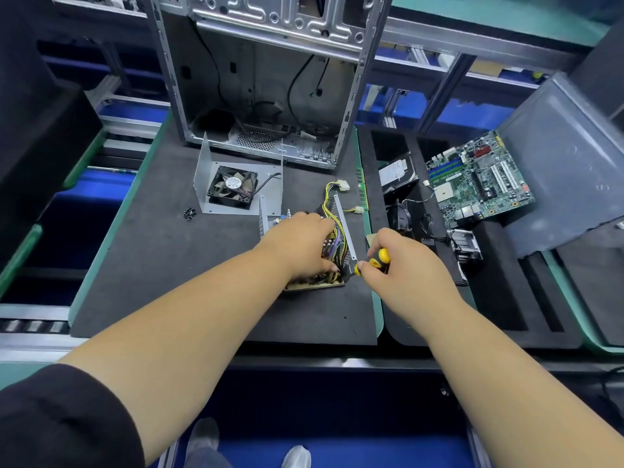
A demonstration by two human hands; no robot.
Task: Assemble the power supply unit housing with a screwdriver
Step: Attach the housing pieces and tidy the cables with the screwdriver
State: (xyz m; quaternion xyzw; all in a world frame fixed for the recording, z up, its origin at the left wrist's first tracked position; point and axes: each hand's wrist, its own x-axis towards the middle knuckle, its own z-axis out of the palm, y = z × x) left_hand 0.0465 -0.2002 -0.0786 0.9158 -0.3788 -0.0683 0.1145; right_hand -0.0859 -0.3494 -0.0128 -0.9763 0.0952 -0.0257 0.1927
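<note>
Left hand [300, 241] pressed down on the power supply unit [332, 251], grip closed over its wiring. Right hand [401, 265], just beside, grip wrapped round the yellow screwdriver [376, 261], tip against the unit's perforated side panel. Beyond the left grip on the dark surface [162, 265]: fan cover [233, 187], loose screws [189, 213], open computer case [266, 79].

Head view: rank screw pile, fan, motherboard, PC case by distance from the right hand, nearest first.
From the right hand, which holds the screwdriver:
1. Motherboard, up and to its right, in the foam tray.
2. Fan, up and to the left, in the metal cover.
3. Screw pile, farther left on the mat.
4. PC case, at the back of the mat.
</note>
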